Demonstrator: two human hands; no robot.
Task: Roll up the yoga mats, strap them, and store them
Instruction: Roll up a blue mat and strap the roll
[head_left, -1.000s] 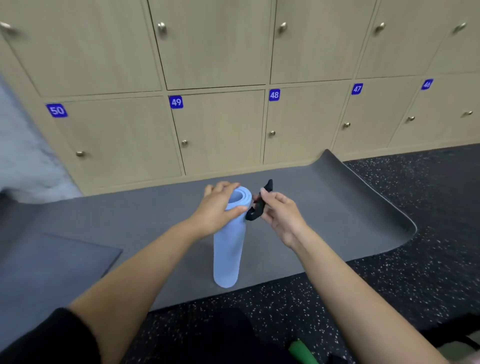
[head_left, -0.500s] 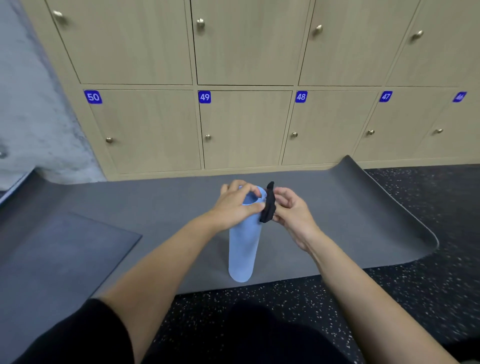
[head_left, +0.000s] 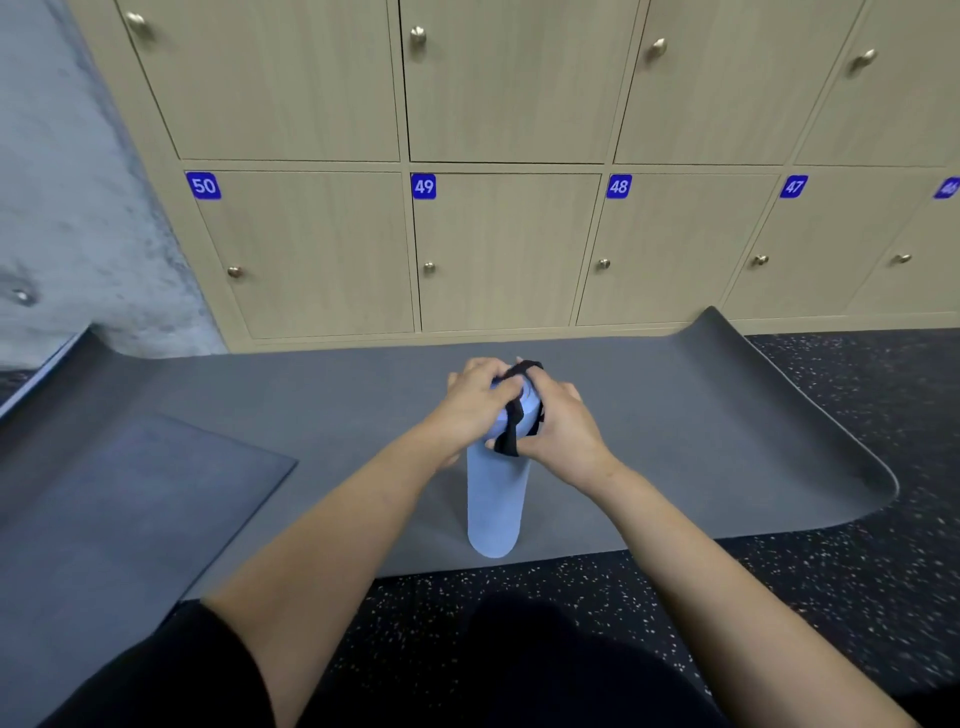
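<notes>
- Blue foam: the rolled blue mat (head_left: 493, 499) stands upright on its lower end, on the near edge strip of a flat grey mat (head_left: 701, 415), in front of locker 49.
- Change from half a second ago: the black strap (head_left: 511, 421) was held beside the roll's top on the right. It now lies over the top end and runs down the near side of the roll.
- Change in hand spacing: both hands have closed in and now sit against each other at the top of the roll.
- Left hand (head_left: 475, 402): fingers curled over the top rim of the blue mat, gripping it.
- Right hand (head_left: 563, 426): fingers curled round the strap, holding it against the right side of the roll.
- Head view, edges: the grey mat's far edge runs along the foot of the lockers (head_left: 504, 249). Its right end curls upward.
- A darker mat (head_left: 119, 493) overlaps the grey mat at the left, its corner pointing toward the roll.
- A rough grey wall (head_left: 67, 182) meets the lockers at far left.
- Open room: speckled black floor (head_left: 831, 597) lies bare to the right and near side of the grey mat.
</notes>
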